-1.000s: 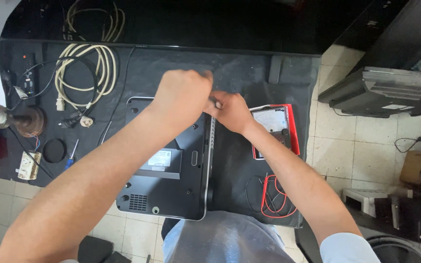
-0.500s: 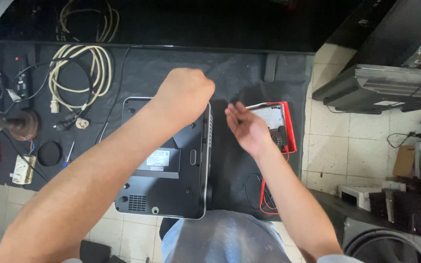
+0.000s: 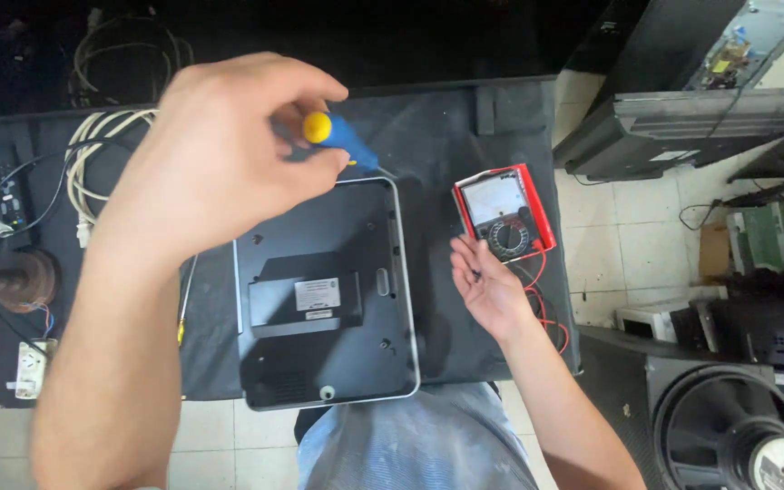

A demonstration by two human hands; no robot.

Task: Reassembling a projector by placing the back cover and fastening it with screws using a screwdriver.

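The left hand (image 3: 215, 163), raised above the dark worktop (image 3: 437, 136), has its fingers closed around a blue screwdriver with a yellow cap (image 3: 338, 138), tip near the far right corner of the grey device lying back-up (image 3: 324, 295). This looks like unscrewing its back; next the tip must seat squarely in a screw. The tip and screws are blurred. The right hand (image 3: 487, 290) rests empty, fingers spread, beside a red multimeter (image 3: 504, 214).

Bare mat (image 3: 433, 272) strip between device (image 3: 324, 295) and multimeter (image 3: 504, 213); right hand (image 3: 487, 289) fills it. Red leads (image 3: 546, 304) crowd right edge. Cables (image 3: 93, 172), plug (image 3: 29, 367) clutter left. Left hand (image 3: 220, 154) with screwdriver (image 3: 342, 141) blocks device's far corner.
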